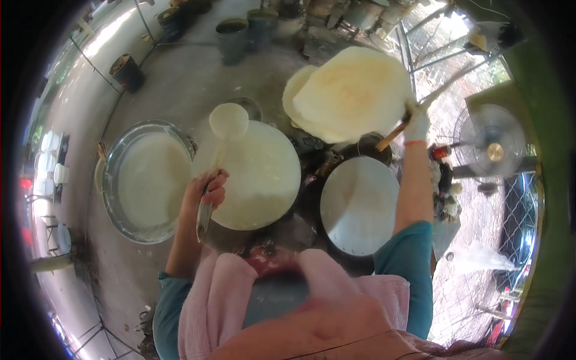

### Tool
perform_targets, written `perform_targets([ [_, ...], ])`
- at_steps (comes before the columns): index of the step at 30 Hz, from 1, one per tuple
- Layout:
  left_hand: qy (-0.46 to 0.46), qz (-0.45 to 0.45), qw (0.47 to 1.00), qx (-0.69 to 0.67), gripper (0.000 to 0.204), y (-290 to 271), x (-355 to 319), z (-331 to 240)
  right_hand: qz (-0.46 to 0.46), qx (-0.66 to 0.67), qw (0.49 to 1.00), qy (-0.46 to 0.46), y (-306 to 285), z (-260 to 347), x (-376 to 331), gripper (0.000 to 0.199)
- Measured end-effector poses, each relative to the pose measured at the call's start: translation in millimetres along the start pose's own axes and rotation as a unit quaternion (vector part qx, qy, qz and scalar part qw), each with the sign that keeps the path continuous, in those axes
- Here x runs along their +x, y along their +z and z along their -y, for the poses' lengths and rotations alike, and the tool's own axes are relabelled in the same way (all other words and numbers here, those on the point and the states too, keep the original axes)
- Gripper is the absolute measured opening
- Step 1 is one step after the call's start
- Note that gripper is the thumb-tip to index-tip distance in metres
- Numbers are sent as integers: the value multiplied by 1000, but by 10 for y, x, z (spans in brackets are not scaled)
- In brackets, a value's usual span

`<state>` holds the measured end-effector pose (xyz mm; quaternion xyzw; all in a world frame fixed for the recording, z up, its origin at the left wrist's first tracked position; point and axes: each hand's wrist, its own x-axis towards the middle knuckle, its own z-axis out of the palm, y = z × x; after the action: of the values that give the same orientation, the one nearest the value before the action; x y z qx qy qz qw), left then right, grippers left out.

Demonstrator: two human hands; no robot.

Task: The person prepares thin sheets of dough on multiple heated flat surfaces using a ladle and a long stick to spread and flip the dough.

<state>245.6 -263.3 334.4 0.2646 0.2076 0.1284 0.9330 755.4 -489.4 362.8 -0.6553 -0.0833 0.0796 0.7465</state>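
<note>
Pink towel (228, 300) below batter basin (120, 180)

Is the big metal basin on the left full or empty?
Nearly full: pale batter covers almost the whole inside of the metal basin, close to its rim. Its depth cannot be told.

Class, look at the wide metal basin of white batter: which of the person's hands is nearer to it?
Left. The left hand, gripping a ladle, is just beside the basin; the right hand is far across, holding a stick.
</note>
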Motion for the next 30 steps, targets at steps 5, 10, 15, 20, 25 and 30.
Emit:
perform_targets([
  [5, 1, -75, 991, 112, 37, -326, 223, -51, -119, -101, 987, 39, 67, -1632, 83, 14],
  [10, 42, -12, 999, -5, 45, -467, 219, -2, -203, 56, 973, 98, 292, -2305, -111, 26],
  [15, 6, -57, 978, 199, 31, 352, 228, 37, -58, -8, 989, 133, 53, -2260, -168, 20],
  [20, -6, -53, 966, 253, 32, 933, 273, 428, -165, -259, 943, -128, -331, -2171, -333, 46],
  [25, -87, 37, 960, 265, 30, 1371, 343, 1014, -31, -102, 990, 88, -966, -996, -1605, 57],
  [30, -119, 121, 935, 310, 31, 1944, 644, 2070, -93, -81, 986, 110, -2465, -1227, -2765, 65],
])
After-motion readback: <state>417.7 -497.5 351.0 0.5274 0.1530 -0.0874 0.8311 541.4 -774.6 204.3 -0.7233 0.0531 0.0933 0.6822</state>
